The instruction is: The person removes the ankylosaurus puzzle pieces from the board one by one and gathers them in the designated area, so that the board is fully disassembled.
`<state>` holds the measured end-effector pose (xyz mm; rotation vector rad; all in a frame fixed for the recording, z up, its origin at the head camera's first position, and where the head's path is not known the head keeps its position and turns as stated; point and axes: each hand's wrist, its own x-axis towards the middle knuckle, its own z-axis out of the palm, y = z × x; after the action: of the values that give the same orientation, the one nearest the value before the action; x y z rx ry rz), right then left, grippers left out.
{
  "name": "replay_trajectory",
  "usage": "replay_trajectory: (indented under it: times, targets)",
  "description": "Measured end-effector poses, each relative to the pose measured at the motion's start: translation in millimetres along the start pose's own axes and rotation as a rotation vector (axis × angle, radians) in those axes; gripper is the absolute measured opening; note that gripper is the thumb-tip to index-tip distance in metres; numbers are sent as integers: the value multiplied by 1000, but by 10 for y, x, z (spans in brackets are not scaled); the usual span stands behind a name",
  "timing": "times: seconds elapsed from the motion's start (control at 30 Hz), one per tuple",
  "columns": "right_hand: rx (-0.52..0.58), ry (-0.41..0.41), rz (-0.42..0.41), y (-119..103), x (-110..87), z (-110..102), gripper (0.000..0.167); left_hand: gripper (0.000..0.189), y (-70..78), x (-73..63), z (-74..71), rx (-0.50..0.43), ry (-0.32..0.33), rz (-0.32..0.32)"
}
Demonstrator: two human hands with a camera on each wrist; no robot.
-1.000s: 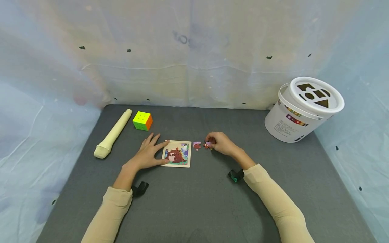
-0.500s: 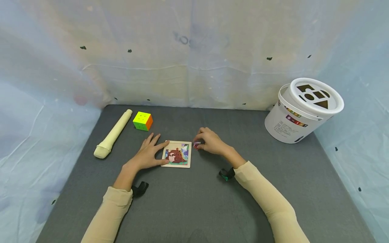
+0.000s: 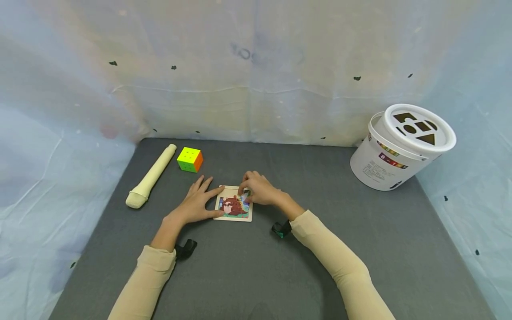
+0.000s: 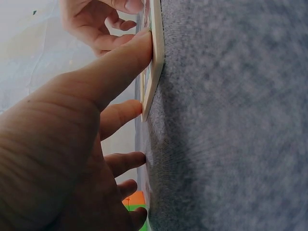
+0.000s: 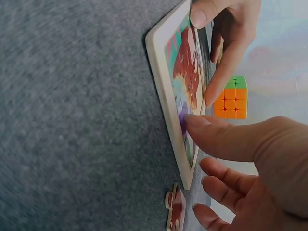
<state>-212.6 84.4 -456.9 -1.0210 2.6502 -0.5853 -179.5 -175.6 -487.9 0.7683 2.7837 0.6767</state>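
While left hand [image 3: 193, 207] touches puzzle [image 3: 233, 206], pale sheeting [image 3: 288, 58] backs grey table [image 3: 240, 271].

A dark grey, cloth-like surface [image 3: 240, 275] carries everything. Near its left edge a cream rod [image 3: 152, 176] lies slantwise, its thicker end toward the person; just right of the rod's far end sits a cube [image 3: 190, 160] with a yellow top and green and orange sides. A square wooden puzzle tray [image 3: 250, 214] lies flat near the middle, with a loose puzzle piece [image 5: 178, 209] just beside its right edge. A white bucket [image 3: 380, 164] stands by the far right corner.
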Motion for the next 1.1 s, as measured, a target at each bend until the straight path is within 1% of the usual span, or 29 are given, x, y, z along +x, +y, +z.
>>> replay_trajectory:
  times: [0.23, 0.37, 0.53, 0.63, 0.77, 0.83, 0.9, 1.0, 1.1]
  targets:
    - [3, 35, -23, 10, -1, 24, 18, 84, 7, 11, -10, 2, 5, 10]
    - [23, 39, -29, 10, -7, 28, 18, 84, 6, 17, -12, 6, 7, 16]
    - [105, 42, -29, 27, -14, 34, 18, 84, 5, 20, -3, 9, 8, 18]
    - [147, 52, -50, 56, -13, 41, 20, 84, 2, 17, 6, 9, 11, 20]
    - [282, 60, -65, 93, -38, 16, 22, 84, 8, 14, 3, 3, 10, 22]
    - [359, 78, -51, 122, -73, -21, 21, 84, 7, 17, 6, -1, 10, 23]
    - [411, 108, -34, 172, -121, -73, 20, 85, 5, 20, 8, -2, 11, 25]
    - [430, 155, -24, 295, -220, -158, 16, 85, -10, 21, 19, 0, 14, 26]
    - [427, 173, -19, 451, -349, -234, 16, 85, -21, 13, 23, 0, 18, 25]
